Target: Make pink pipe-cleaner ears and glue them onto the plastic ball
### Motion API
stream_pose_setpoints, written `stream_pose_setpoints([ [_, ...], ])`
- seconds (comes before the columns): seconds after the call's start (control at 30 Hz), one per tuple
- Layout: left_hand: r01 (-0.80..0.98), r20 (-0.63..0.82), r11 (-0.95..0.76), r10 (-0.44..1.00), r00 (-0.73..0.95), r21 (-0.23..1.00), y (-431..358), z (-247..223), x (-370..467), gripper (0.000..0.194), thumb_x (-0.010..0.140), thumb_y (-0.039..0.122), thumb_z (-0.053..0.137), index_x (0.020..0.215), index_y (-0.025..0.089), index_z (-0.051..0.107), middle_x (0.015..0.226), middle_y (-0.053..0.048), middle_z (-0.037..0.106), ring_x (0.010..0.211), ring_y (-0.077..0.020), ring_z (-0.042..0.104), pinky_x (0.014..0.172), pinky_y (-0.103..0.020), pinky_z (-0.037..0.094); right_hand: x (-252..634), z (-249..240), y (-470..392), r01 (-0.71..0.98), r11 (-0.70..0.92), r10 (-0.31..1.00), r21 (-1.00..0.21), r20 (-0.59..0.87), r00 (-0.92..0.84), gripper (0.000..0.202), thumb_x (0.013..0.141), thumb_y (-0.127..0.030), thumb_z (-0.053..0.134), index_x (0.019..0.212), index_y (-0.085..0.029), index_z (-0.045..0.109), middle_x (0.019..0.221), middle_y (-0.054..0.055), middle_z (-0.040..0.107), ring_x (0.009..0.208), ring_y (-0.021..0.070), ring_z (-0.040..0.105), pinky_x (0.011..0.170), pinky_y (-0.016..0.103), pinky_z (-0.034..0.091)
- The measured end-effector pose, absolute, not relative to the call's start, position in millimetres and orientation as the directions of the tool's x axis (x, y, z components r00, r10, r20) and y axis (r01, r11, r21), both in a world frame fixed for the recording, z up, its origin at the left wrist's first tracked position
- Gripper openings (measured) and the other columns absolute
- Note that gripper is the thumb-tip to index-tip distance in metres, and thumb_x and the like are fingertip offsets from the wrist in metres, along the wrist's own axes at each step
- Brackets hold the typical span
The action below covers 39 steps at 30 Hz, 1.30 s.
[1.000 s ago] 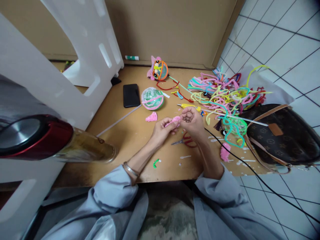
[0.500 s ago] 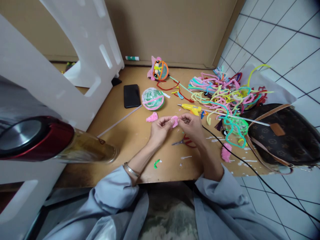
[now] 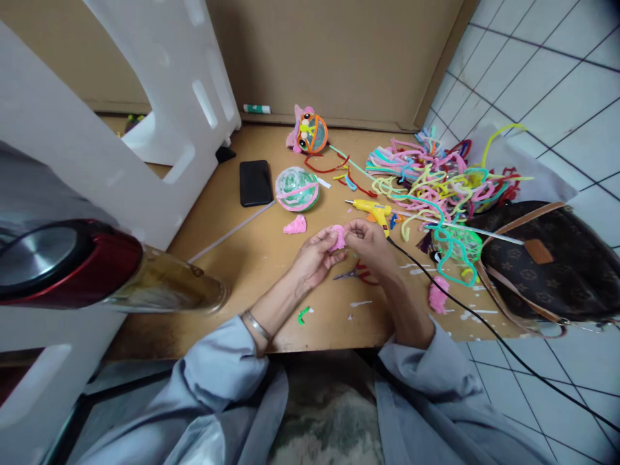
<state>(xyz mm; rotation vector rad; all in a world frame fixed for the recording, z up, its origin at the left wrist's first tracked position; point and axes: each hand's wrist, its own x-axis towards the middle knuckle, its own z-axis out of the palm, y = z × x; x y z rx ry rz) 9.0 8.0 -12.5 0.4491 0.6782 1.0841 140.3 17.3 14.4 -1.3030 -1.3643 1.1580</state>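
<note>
Pink fuzzy piece sits between the two hands, above the middle of the tabletop. Left hand grasps it between thumb and fingers; metal bracelet on that wrist. Right hand has fingertips bunched at the piece's right edge; cannot tell whether they pinch it or only touch. Just below the right hand, scissors with red handles, partly covered by the right arm. Second pink piece lies flat, up and left of the left hand. Beyond it, a clear ball trimmed in green and pink. Yellow glue gun on its side just past the right hand, nozzle to the left; clear stick runs from its rear toward a brown handbag. Black cord trails off to the lower right, passing close by a third pink piece. Green scrap near the front edge. Farther out: black phone-like slab left of the ball; orange-trimmed ball with eyes toward the back; green-and-white marker by the rear board; tangled heap of colored fuzzy stems at back right. Far left, bottle with dark red lid, close to the camera.
</note>
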Motion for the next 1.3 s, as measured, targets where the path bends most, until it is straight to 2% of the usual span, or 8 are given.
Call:
stream_pose_setpoints([
  [0.2,-0.658,-0.302,0.45,0.893,0.333,0.604,8,-11,9,0.021,0.074,0.018,0.083,0.084,0.016,0.065,0.073,0.003,0.064,0.063,-0.0077,0.061,0.061,-0.02,0.054,139,13,15,0.23,0.002,1.0,-0.973,-0.004,-0.024,0.007,0.067,-0.026,0.059,0.067,-0.019,0.058,0.057,-0.005,0.056,0.053,0.0098,0.049,0.051,0.022,0.036],
  [0.37,-0.621,-0.31,0.374,0.926,0.214,0.689,8,-10,10,0.029,0.067,0.026,0.088,0.085,0.015,0.068,0.076,0.002,0.066,0.066,-0.0081,0.061,0.06,-0.019,0.053,142,8,18,0.429,0.093,0.988,-0.898,0.138,0.075,0.011,0.074,-0.027,0.061,0.067,-0.019,0.061,0.058,-0.003,0.059,0.054,0.0105,0.051,0.057,0.024,0.038],
  [0.47,-0.589,-0.29,0.325,0.944,0.156,0.74,9,-11,12,0.033,0.062,0.03,0.09,0.082,0.016,0.068,0.075,0.003,0.066,0.065,-0.008,0.06,0.058,-0.018,0.051,143,8,18,0.525,0.096,0.983,-0.846,0.164,0.084,0.014,0.076,-0.029,0.065,0.068,-0.018,0.063,0.058,-0.002,0.061,0.053,0.0109,0.05,0.055,0.025,0.037],
  [0.67,-0.507,-0.178,0.208,0.978,0.107,0.837,9,-14,14,0.042,0.056,0.04,0.092,0.08,0.015,0.069,0.073,0.002,0.067,0.064,-0.008,0.059,0.06,-0.02,0.049,144,8,17,0.644,0.139,0.975,-0.752,0.218,0.044,0.014,0.078,-0.026,0.065,0.066,-0.019,0.062,0.059,-0.001,0.063,0.055,0.0124,0.053,0.056,0.026,0.039],
  [0.87,-0.385,-0.014,0.027,0.999,0.036,0.923,10,-13,13,0.042,0.063,0.049,0.087,0.072,0.013,0.067,0.054,0.004,0.058,0.05,-0.006,0.048,0.053,-0.021,0.041,142,6,16,0.681,0.207,0.96,-0.702,0.279,-0.004,0.012,0.081,-0.024,0.063,0.07,-0.019,0.064,0.065,0.001,0.065,0.057,0.0132,0.054,0.058,0.026,0.04],
  [0.97,-0.324,0.014,-0.015,1.0,-0.005,0.946,12,-15,12,0.039,0.065,0.047,0.085,0.07,0.013,0.068,0.056,0.002,0.061,0.051,-0.0067,0.049,0.054,-0.021,0.04,143,7,16,0.676,0.271,0.95,-0.685,0.305,-0.072,0.013,0.085,-0.024,0.061,0.074,-0.019,0.067,0.071,0.003,0.069,0.061,0.0145,0.057,0.061,0.026,0.042],
  [1.17,-0.153,0.031,-0.042,0.997,-0.072,0.987,13,-20,9,0.027,0.069,0.038,0.082,0.075,0.014,0.072,0.067,-0.001,0.069,0.06,-0.0096,0.056,0.061,-0.023,0.044,144,8,13,0.81,0.315,0.918,-0.494,0.374,-0.128,0.014,0.088,-0.024,0.059,0.078,-0.019,0.067,0.077,0.006,0.07,0.071,0.0193,0.061,0.064,0.029,0.039],
  [1.3,-0.179,0.017,-0.029,0.997,-0.069,0.983,11,-22,12,0.03,0.068,0.04,0.083,0.074,0.014,0.071,0.061,0.001,0.064,0.056,-0.0085,0.052,0.056,-0.021,0.04,141,3,15,0.826,0.314,0.914,-0.469,0.386,-0.128,0.016,0.088,-0.021,0.057,0.072,-0.02,0.062,0.072,0.005,0.066,0.068,0.0187,0.057,0.064,0.029,0.037],
])
